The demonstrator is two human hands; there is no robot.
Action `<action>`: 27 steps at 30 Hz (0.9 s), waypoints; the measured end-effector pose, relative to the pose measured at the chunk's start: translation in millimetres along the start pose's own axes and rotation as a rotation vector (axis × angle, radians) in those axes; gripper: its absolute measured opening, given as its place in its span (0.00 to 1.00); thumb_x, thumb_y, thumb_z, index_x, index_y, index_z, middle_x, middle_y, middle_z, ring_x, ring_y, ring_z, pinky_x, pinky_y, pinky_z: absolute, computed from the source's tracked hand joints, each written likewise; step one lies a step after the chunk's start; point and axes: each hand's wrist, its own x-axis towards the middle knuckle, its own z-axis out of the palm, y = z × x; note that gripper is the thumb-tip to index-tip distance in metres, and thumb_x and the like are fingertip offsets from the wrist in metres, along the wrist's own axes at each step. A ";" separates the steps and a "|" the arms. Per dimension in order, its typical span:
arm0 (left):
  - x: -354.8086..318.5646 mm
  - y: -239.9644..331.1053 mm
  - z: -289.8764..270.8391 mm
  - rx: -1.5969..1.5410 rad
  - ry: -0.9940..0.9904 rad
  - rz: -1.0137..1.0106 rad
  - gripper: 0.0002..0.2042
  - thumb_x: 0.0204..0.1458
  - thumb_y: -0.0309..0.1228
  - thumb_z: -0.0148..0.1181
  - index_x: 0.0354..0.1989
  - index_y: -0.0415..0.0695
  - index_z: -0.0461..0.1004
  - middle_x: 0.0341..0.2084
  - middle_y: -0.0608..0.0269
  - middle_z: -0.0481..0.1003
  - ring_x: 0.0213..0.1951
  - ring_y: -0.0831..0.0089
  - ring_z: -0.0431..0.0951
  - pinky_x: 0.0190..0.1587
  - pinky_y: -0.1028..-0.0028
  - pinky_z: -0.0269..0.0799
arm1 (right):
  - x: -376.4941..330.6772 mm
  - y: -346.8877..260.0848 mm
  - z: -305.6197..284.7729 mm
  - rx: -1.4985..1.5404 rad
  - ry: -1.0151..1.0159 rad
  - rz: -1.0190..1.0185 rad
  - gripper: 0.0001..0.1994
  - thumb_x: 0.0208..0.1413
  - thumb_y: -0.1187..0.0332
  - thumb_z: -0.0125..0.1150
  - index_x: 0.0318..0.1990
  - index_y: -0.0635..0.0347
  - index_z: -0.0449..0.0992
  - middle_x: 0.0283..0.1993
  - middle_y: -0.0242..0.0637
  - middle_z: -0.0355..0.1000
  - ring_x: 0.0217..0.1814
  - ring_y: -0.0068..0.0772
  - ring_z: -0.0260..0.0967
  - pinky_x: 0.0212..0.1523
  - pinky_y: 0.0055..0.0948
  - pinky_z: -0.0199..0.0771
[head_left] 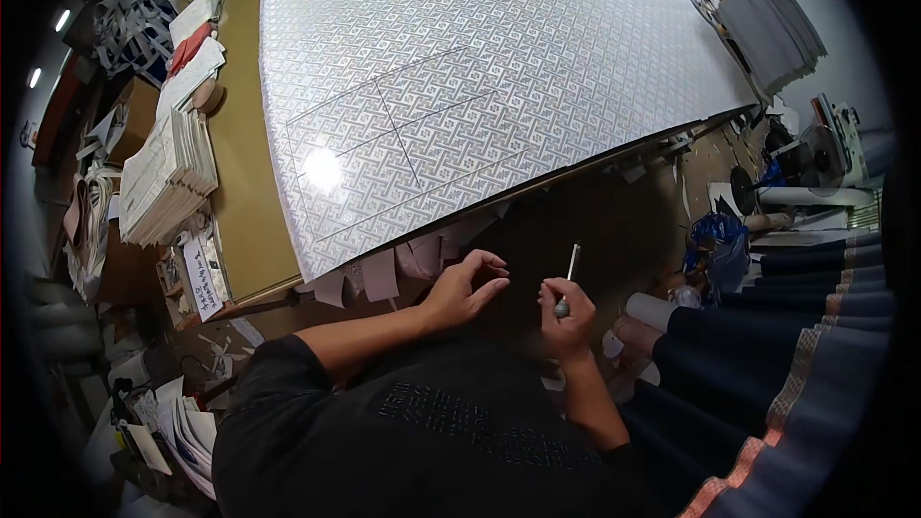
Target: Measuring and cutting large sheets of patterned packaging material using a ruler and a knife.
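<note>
My right hand (pixel 568 318) is closed around a slim, silver, pen-like stick (pixel 574 263), which points up and has a dark tip. A small rounded grey-green piece (pixel 562 309) shows between the fingers; whether it belongs to the stick I cannot tell. My left hand (pixel 464 290) holds nothing, its fingers bent and the thumb apart from them. Both hands are in front of the table's near edge, touching neither it nor each other. Across the table lies a shiny silver-white patterned sheet (pixel 595 58), with dark straight lines (pixel 395 125) drawn as rectangles on its left part.
At the table's left, a bare tan strip (pixel 245 221) borders stacks of folded pale cloth or paper (pixel 173 173). Dark blue pleated curtains (pixel 758 355) hang at the right, near white rolls (pixel 650 313) and a blue plastic bag (pixel 716 245). Pinkish pieces (pixel 380 273) show below the table edge.
</note>
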 end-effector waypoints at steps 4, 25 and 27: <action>57.9 9.9 -6.6 -0.023 -0.024 0.059 0.14 0.64 0.27 0.65 0.55 0.39 0.72 0.44 0.56 0.81 0.48 0.70 0.82 0.53 0.72 0.77 | 56.5 16.4 -15.4 0.084 0.038 0.123 0.06 0.64 0.77 0.65 0.46 0.65 0.77 0.39 0.42 0.82 0.38 0.33 0.82 0.39 0.30 0.84; 115.5 10.5 9.2 0.287 0.967 -0.119 0.13 0.61 0.26 0.66 0.53 0.39 0.76 0.34 0.60 0.78 0.33 0.73 0.77 0.39 0.73 0.76 | 301.8 138.3 20.6 0.180 -0.531 -0.271 0.12 0.62 0.73 0.67 0.51 0.61 0.76 0.43 0.46 0.81 0.41 0.50 0.81 0.42 0.40 0.80; 100.8 6.9 -3.0 0.361 1.066 -0.177 0.14 0.61 0.26 0.66 0.54 0.39 0.76 0.36 0.60 0.78 0.33 0.73 0.77 0.40 0.73 0.76 | 305.8 137.9 28.3 0.155 -0.537 -0.372 0.13 0.62 0.74 0.66 0.52 0.63 0.74 0.48 0.48 0.81 0.46 0.49 0.80 0.46 0.38 0.79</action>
